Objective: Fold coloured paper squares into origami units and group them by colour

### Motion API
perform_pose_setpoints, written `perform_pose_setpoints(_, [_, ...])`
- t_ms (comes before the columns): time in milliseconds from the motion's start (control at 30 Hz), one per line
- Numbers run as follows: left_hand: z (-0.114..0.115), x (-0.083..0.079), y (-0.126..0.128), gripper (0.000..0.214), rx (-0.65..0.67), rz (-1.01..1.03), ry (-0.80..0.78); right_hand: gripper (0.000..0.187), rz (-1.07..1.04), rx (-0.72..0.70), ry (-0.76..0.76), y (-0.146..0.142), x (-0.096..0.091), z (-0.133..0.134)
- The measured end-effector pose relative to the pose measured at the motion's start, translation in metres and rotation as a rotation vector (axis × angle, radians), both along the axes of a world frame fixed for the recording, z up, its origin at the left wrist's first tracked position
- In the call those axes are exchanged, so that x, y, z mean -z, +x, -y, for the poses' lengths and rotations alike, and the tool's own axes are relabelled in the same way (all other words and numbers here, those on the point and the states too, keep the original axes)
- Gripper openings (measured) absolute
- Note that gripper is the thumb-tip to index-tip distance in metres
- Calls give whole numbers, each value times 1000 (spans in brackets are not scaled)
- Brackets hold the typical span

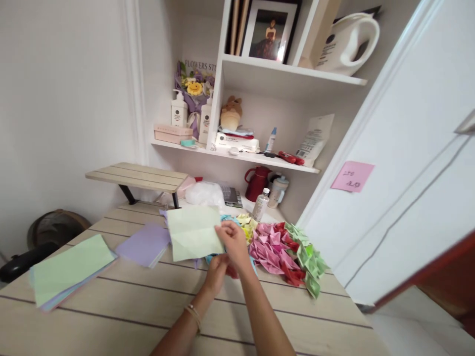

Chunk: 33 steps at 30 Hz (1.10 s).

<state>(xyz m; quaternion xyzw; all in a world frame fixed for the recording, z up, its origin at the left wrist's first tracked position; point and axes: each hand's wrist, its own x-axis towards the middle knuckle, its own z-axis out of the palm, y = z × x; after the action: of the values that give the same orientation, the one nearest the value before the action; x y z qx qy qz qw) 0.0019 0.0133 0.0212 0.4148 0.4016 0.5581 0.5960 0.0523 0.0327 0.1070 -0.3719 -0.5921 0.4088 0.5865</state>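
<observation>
A pale green sheet of paper [195, 233] with a crease across it is held up above the table. My right hand [234, 243] pinches its right edge between thumb and fingers. Just below, my left hand [216, 273] is closed at the sheet's lower right corner; its fingertips are partly hidden. Behind and to the right of my hands lie folded paper pieces: pink ones [270, 247], red ones [293, 275], green ones [311, 262] and yellow ones [248, 229]. Some blue folded pieces are mostly covered by the sheet and my hands.
On the left lie a stack of coloured paper [74, 267] and some purple sheets [145, 243]. A small raised wooden stand [137, 175] is behind them. At the back are a clear bottle [261, 204], a red jug [257, 183] and a white shelf unit [267, 160].
</observation>
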Motion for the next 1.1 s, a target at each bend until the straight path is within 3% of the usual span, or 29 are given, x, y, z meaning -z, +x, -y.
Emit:
perform_pose_setpoints(133, [-3, -2, -10, 46, 41, 95, 66, 34, -246, 38, -161, 78, 23, 1])
perform_pose_setpoints(267, [-1, -6, -18, 53, 58, 195, 72, 32, -289, 39, -226, 110, 44, 7])
perform_pose_setpoints(367, [-1, -8, -20, 50, 70, 152, 101, 31, -274, 1, -238, 116, 54, 10])
perform_pose_setpoints(533, [-7, -10, -23, 47, -31, 8, 67, 31, -251, -121, -252, 120, 61, 13])
perform_pose_setpoints(700, [-10, -14, -30, 45, -51, 200, 58, 24, -228, -123, -261, 124, 70, 14])
perform_pose_setpoints(833, [-11, -16, -28, 50, 17, 329, 75, 32, -165, -89, -136, 119, 75, 13])
perform_pose_setpoints(1100, [-14, -12, -14, 34, -72, 71, 31, 35, 192, -95, 93, 117, 73, 19])
